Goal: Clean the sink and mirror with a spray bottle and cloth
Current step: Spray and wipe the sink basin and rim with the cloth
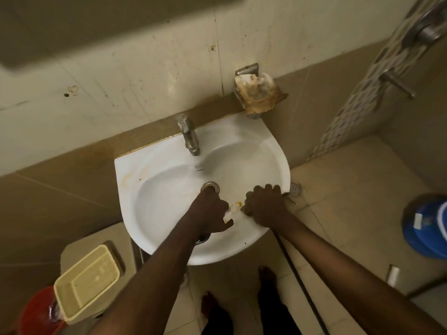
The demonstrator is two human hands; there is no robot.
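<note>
The white sink (pixel 169 170) hangs on the tiled wall, with a steel tap (pixel 189 135) at the back and a drain (pixel 210 186) in the middle. My left hand (pixel 209 210) reaches palm down into the basin just in front of the drain; what is under it is hidden. My right hand (pixel 263 209) is closed in a fist at the sink's right rim. A small white nozzle with a yellow tip, apparently the spray bottle (pixel 233 211), pokes out from the fist towards my left hand. No cloth is visible.
A steel soap holder (pixel 256 93) with a crumpled brownish lump hangs on the wall right of the tap. A cream basket (pixel 87 284) and a red bucket (pixel 38 313) stand at lower left, a blue bucket (pixel 425 228) at right. A black hose (pixel 297 274) crosses the floor.
</note>
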